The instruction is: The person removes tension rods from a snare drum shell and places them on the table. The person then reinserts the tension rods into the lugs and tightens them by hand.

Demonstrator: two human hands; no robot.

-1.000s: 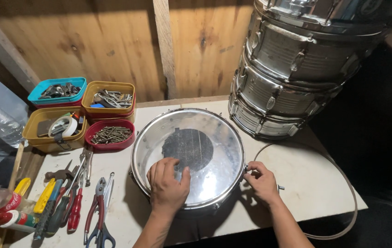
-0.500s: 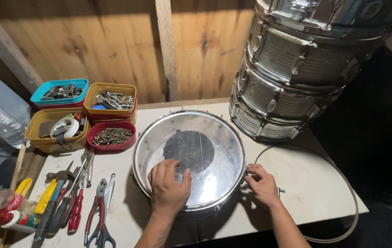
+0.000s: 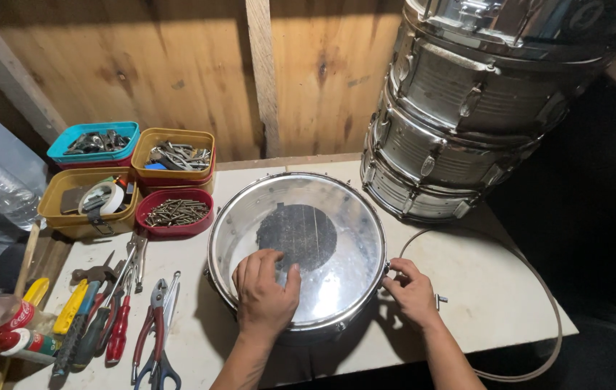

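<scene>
A chrome snare drum (image 3: 355, 242) with a clear head and a dark round patch lies flat on the white table (image 3: 466, 282). My left hand (image 3: 264, 292) rests palm down on the drum head near its front edge, fingers spread. At the drum's right rim my right hand (image 3: 412, 292) pinches a small metal part against the shell; what it grips is too small to tell. A thin hoop (image 3: 549, 318) lies on the table around my right hand.
Several chrome drums (image 3: 466, 108) are stacked at the back right. Left of the drum stand trays of screws (image 3: 176, 213), metal parts (image 3: 174, 155) and tape (image 3: 91, 202). Pliers (image 3: 153, 325), screwdrivers (image 3: 116, 332) and a hammer lie at front left. A wooden wall rises behind.
Both hands stay nearly where they were; my left hand shifts slightly on the drum head. The drum has not moved.
</scene>
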